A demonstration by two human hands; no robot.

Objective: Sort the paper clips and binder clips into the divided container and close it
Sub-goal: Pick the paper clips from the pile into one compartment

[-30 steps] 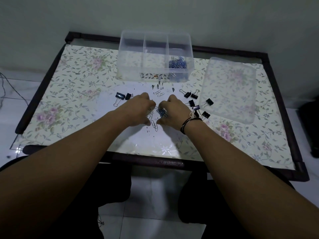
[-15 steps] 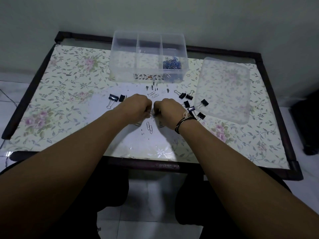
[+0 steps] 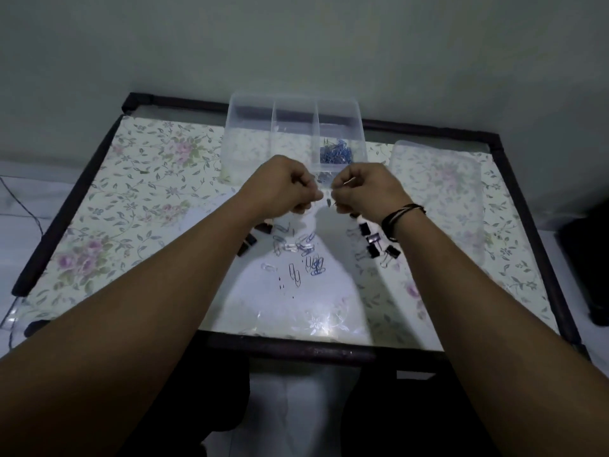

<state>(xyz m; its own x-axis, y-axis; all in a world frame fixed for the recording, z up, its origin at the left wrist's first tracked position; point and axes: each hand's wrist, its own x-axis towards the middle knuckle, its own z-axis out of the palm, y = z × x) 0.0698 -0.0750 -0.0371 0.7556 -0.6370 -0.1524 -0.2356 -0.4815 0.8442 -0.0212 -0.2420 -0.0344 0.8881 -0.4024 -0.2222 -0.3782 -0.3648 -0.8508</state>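
Your loose paper clips [image 3: 301, 250] lie scattered mid-table, below your raised hands. Blue clips [image 3: 336, 154] piled in right compartment of clear divided container [image 3: 250, 133] at table's far edge. Black binder clips [image 3: 374, 240] beside your right wrist, more [image 3: 250, 240] by left forearm. Lid [image 3: 438, 192] flat at right. Left hand [image 3: 283, 188] and right hand [image 3: 364, 189] curled, knuckles nearly meeting; what they pinch, cannot tell. Floral table [image 3: 131, 192].

one container [image 3: 250, 133], one lid [image 3: 438, 199], two hands [image 3: 280, 189]
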